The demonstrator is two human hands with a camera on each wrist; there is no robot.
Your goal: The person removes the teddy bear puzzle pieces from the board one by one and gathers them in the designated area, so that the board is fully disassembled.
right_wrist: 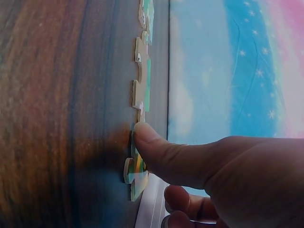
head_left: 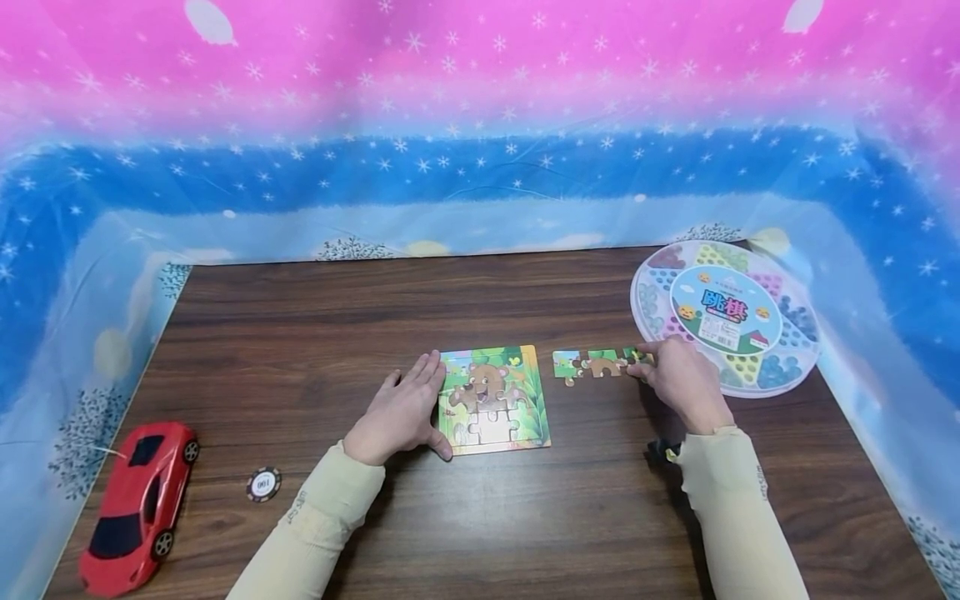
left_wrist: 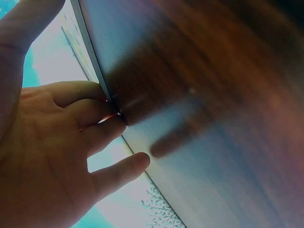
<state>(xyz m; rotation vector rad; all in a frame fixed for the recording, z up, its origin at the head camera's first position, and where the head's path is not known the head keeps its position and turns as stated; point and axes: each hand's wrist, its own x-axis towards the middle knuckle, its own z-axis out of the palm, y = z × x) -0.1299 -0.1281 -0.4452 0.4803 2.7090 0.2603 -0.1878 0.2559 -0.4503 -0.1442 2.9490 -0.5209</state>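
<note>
A bear jigsaw puzzle in its tray (head_left: 542, 417) lies on the table, with a pale gap at its lower middle. My left hand (head_left: 401, 412) rests along the tray's left edge, fingers extended and thumb at the lower left corner; in the left wrist view its fingertips (left_wrist: 114, 121) meet the edge. To the right of the tray, a green puzzle piece (head_left: 566, 364) and a brown bear piece (head_left: 602, 363) lie in a row. At the row's right end my right hand (head_left: 684, 383) pinches another puzzle piece (right_wrist: 138, 183) between thumb and index finger, low at the tabletop.
A round Chinese checkers box (head_left: 798, 333) lies beyond my right hand. Under the right wrist is a small black object (head_left: 660, 452), partly hidden. On the left are a red toy car (head_left: 138, 508) and a poker chip (head_left: 263, 483). A patterned cloth (head_left: 480, 167) borders the table.
</note>
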